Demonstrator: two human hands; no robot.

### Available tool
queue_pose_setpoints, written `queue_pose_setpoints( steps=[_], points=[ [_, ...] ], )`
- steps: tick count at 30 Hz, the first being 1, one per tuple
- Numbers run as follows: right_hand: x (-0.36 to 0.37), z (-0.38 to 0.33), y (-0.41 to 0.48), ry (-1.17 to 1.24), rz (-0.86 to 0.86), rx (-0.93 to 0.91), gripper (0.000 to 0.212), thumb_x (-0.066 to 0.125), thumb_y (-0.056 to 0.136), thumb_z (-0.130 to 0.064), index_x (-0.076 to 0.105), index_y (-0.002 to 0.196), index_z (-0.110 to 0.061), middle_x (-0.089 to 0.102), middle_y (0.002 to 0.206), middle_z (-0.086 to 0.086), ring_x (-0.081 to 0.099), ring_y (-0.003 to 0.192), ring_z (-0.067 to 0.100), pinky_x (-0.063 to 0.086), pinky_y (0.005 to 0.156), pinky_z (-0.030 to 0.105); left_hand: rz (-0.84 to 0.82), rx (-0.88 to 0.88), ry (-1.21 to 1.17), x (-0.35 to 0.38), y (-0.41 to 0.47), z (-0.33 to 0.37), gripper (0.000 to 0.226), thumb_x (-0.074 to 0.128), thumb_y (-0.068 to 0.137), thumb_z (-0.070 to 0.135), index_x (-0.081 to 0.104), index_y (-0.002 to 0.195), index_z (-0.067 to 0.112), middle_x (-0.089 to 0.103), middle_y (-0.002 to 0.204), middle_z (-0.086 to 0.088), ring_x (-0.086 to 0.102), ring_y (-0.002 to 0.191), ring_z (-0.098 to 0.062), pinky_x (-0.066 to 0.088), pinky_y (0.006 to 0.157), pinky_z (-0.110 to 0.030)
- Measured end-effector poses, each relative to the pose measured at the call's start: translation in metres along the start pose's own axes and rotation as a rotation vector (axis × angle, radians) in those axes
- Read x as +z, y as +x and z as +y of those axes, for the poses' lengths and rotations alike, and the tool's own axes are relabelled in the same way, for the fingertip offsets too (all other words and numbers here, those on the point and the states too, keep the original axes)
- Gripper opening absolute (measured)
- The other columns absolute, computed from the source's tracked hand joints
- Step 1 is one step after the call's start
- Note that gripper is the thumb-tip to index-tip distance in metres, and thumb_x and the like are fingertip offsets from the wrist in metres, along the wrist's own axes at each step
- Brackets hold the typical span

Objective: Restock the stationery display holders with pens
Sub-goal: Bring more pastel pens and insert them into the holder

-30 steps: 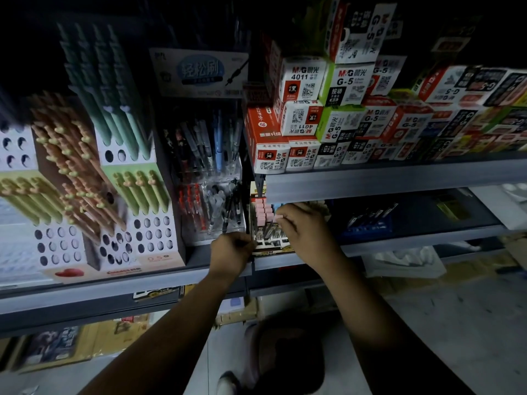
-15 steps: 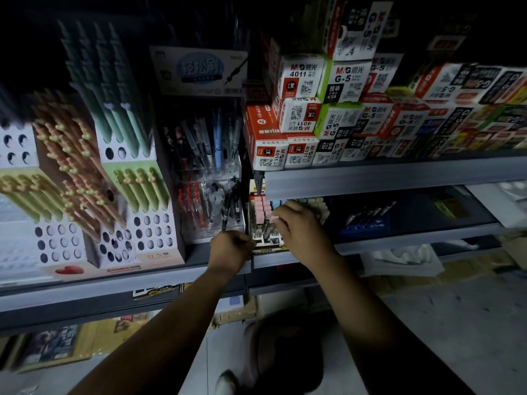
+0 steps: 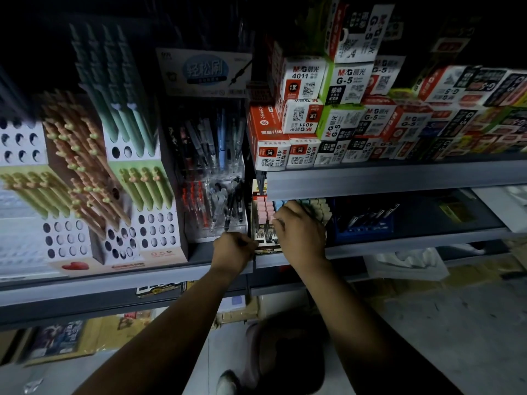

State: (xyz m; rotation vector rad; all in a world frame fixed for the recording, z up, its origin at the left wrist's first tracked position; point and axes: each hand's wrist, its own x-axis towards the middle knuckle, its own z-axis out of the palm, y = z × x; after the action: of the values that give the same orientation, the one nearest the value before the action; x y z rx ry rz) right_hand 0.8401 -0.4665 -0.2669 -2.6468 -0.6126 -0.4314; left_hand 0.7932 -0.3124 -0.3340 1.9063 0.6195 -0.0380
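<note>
A small pen display holder with pink, blue and cream capped pens stands on the lower shelf, under the shelf of boxes. My right hand hovers over its front rows, fingers curled and pinching a dark pen at the pink row. My left hand is a fist at the holder's left front corner, gripping what looks like a few dark pens; the dim light hides most of them.
Tall perforated holders with green and orange pens fill the left shelf. A clear acrylic holder of gel pens stands beside my left hand. Stacked refill boxes crowd the upper shelf, a blue tray lies to the right, and below is floor.
My right hand has crept slightly up and left over the holder. The left hand has barely moved.
</note>
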Motion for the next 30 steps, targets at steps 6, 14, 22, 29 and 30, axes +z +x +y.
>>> queue_pose_setpoints(
  steps=[6,14,22,29,30],
  points=[
    [0.001,0.000,-0.006,-0.022,0.008,-0.057,0.011,0.074,0.083,-0.008,0.068,0.075,-0.012,0.059,0.090,0.003,0.060,0.071,0.029,0.051,0.048,0.033,-0.017,0.002,-0.018,0.000,0.000,0.000,0.011,0.080,0.090,0.016,0.079,0.082,0.008,0.078,0.079,-0.007,0.076,0.077,-0.020,0.062,0.087,-0.041],
    [-0.002,-0.002,-0.006,-0.063,-0.028,-0.062,0.016,0.079,0.075,-0.003,0.067,0.073,-0.012,0.060,0.087,0.007,0.059,0.063,0.030,0.037,0.048,0.026,-0.047,0.016,-0.012,-0.003,-0.005,0.002,0.011,0.076,0.093,0.018,0.078,0.086,0.010,0.077,0.083,-0.005,0.074,0.081,-0.019,0.061,0.088,-0.044],
    [0.002,0.002,-0.015,-0.019,0.024,-0.067,0.017,0.076,0.085,-0.016,0.077,0.102,-0.017,0.062,0.090,0.004,0.064,0.071,0.027,0.050,0.051,0.029,-0.045,0.011,0.033,-0.006,-0.005,0.006,0.009,0.079,0.090,0.020,0.080,0.084,0.014,0.078,0.082,-0.005,0.075,0.081,-0.019,0.061,0.087,-0.040],
    [-0.003,0.003,-0.013,0.008,-0.037,-0.034,0.020,0.066,0.094,-0.026,0.074,0.111,-0.021,0.065,0.100,0.002,0.066,0.079,0.027,0.054,0.059,0.032,-0.080,0.004,0.161,-0.010,-0.008,0.014,0.019,0.074,0.095,0.028,0.080,0.095,0.010,0.077,0.085,-0.003,0.070,0.075,-0.010,0.051,0.068,-0.015],
    [-0.004,0.003,-0.013,0.023,-0.055,-0.021,0.022,0.064,0.095,-0.027,0.073,0.114,-0.021,0.065,0.105,0.002,0.066,0.082,0.026,0.055,0.062,0.033,-0.091,0.004,0.182,-0.011,-0.009,0.015,0.020,0.073,0.095,0.030,0.079,0.094,0.011,0.076,0.084,-0.002,0.068,0.074,-0.008,0.048,0.064,-0.012]
  ],
)
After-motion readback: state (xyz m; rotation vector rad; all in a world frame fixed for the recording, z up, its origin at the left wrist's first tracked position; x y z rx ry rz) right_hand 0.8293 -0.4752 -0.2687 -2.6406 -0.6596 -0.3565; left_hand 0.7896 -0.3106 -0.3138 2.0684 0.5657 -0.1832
